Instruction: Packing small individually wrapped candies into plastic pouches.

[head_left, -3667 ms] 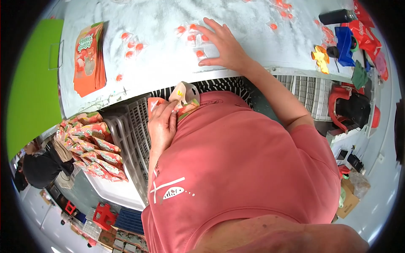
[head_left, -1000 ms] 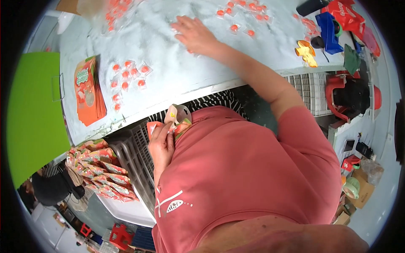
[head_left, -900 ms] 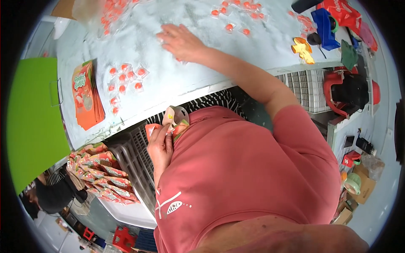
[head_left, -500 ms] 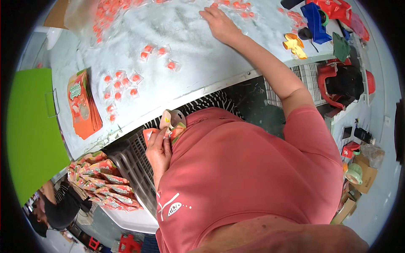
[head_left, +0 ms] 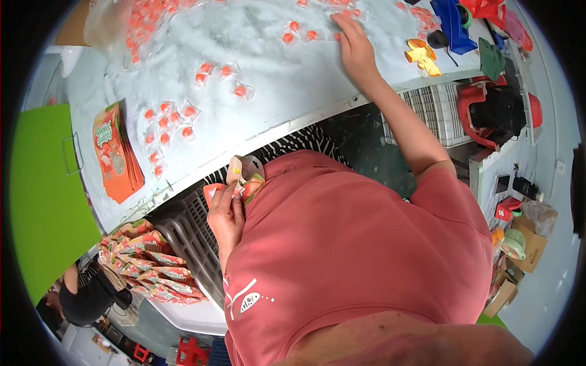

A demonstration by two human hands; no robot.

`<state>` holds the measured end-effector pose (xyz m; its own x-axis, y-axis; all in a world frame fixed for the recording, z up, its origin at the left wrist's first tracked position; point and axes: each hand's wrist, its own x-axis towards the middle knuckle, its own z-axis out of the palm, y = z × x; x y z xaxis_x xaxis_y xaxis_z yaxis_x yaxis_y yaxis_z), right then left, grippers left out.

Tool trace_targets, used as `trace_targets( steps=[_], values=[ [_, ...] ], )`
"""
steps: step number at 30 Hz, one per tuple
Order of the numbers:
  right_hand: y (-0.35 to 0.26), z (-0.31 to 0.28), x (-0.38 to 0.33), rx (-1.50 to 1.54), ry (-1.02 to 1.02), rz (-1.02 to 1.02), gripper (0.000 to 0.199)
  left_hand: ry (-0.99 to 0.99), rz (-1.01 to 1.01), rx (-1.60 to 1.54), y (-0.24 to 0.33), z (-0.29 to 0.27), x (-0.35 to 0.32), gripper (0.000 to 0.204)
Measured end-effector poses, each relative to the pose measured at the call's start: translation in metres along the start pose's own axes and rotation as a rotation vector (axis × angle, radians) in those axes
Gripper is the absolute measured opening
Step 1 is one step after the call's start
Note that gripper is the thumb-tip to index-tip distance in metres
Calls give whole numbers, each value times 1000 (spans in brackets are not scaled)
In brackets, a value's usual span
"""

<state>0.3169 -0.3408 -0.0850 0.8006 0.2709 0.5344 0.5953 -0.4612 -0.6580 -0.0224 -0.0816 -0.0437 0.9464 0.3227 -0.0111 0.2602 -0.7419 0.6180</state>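
My left hand (head_left: 226,213) grips a red and green printed pouch (head_left: 250,188) against my shirt, just below the table's near edge. The pouch's mouth is spread, and its inside is hidden. My right hand (head_left: 358,52) reaches out over the white table (head_left: 274,85), fingers stretched towards small wrapped orange-red candies (head_left: 346,13). Beside its fingertips, to the left, lie several more wrapped candies (head_left: 312,35). Two looser groups of candies, one in the middle (head_left: 226,70) and one at the left (head_left: 174,116), rest apart from both hands.
A stack of flat pouches (head_left: 116,155) lies at the table's left. Filled pouches (head_left: 149,262) pile up below it, by a grey crate (head_left: 189,238). A big clear bag of candies (head_left: 143,30) stands far left. Yellow scissors-like item (head_left: 422,57) and blue tape dispenser (head_left: 453,27) sit right.
My right hand has moved right and slightly nearer, and several candies now show left of its fingers. My left hand keeps its hold on the pouch. The whole view has shifted slightly.
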Motion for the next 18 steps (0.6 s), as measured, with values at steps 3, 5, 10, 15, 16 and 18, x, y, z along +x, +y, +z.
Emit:
trace_targets(
  steps=[3,5,10,15,16,18],
  values=[
    [6,5,-4,-3,-18,-22,34,12,68,-4,-7,2,1,24],
    [0,7,-3,85,-61,2,34,18,80,-3,-6,2,1,24],
    [9,16,10,168,-55,33,38,47,54,44,-8,2,-7,23],
    [4,62,14,-18,-309,-131,54,8,-8,-4,3,-2,0,20],
    [-2,69,17,-87,-405,-210,61,11,-2,-16,3,-2,0,20],
    [-22,94,12,-74,-450,-295,69,32,-28,-31,2,-4,-2,21]
  ],
)
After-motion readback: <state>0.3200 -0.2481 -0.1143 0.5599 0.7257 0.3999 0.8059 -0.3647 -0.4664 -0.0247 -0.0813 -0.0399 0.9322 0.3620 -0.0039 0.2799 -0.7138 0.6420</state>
